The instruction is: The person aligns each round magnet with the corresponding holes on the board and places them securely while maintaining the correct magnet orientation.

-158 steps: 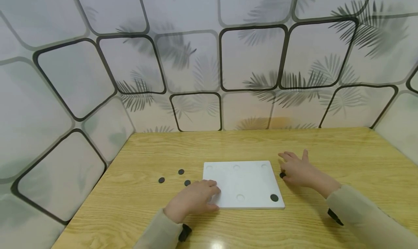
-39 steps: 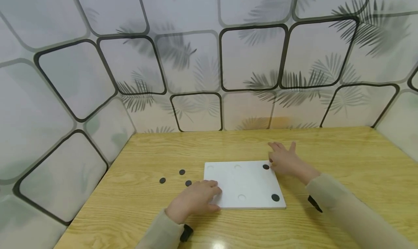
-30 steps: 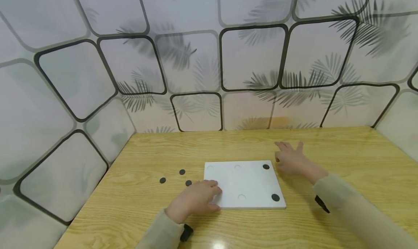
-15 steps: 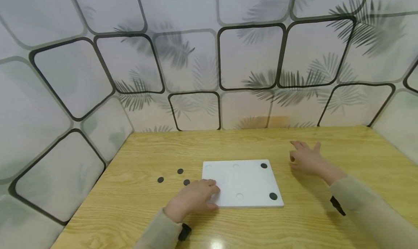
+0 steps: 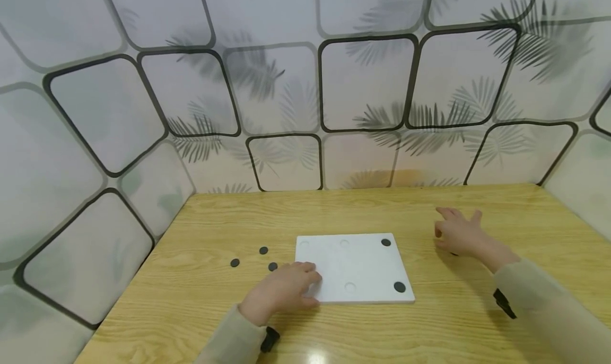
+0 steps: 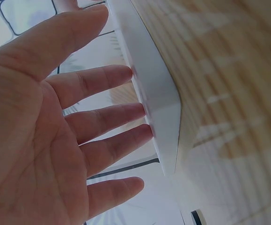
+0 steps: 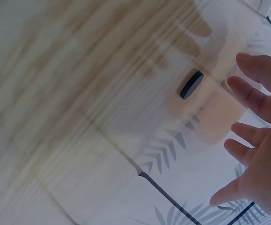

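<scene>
A white board (image 5: 355,266) with shallow round recesses lies on the wooden table. Black discs sit in its far right recess (image 5: 385,242) and near right recess (image 5: 399,287). My left hand (image 5: 285,292) rests on the board's near left part; in the left wrist view its extended fingertips touch the board's edge (image 6: 158,93). To the right of the board, my right hand (image 5: 460,236) hovers with spread fingers over another black disc (image 7: 191,85) on the table. That disc shows between table reflections in the right wrist view, apart from the fingertips, and is mostly hidden in the head view.
Three loose black discs lie left of the board: a far one (image 5: 263,250), a left one (image 5: 235,262) and one beside my left hand (image 5: 272,267). The wooden table (image 5: 363,332) meets a patterned wall covering (image 5: 281,93) at its back and sides.
The right hand has brought a black disc from the table to the board's far right recess, let it go and moved off to the right. The left hand has stayed in place.
</scene>
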### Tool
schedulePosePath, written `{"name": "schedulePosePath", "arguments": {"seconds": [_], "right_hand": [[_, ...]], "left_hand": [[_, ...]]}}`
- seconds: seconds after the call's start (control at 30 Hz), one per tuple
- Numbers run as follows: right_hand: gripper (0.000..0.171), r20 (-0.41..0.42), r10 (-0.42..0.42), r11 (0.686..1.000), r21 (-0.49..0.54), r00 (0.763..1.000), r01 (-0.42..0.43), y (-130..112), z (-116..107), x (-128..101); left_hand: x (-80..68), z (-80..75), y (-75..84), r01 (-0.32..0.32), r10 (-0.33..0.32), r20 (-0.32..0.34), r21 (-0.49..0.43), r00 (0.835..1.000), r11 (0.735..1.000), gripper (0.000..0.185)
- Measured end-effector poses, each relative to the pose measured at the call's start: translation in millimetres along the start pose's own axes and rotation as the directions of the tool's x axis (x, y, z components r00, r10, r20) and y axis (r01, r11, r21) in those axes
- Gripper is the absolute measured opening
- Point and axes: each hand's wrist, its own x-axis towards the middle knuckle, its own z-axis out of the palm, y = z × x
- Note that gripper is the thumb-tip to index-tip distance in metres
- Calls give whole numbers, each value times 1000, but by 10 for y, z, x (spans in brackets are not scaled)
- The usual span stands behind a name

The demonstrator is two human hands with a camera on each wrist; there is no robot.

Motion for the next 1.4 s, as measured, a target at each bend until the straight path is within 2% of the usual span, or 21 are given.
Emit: {"name": "schedulePosePath", "arguments": {"seconds": [0.47, 0.7, 0.87, 1.4], "right_hand": [[15, 18, 13, 1000, -15, 1000, -13, 153, 7, -178], [24, 55, 7, 999, -51, 998, -4, 233, 17, -223], [19, 71, 12, 999, -36, 997, -9, 238, 15, -243], [12, 79, 16, 1000, -4, 997, -15, 224, 26, -265]], "left_hand": [[0, -13, 8, 10, -10, 7, -20, 1000, 1000, 41], [-3, -9, -1, 7, -7, 0, -22, 1000, 1000, 41], [1, -7, -7, -8, 8, -7, -19, 1000, 1000, 41], [-1, -6, 6, 9, -9, 3, -34, 1000, 999, 42]]}}
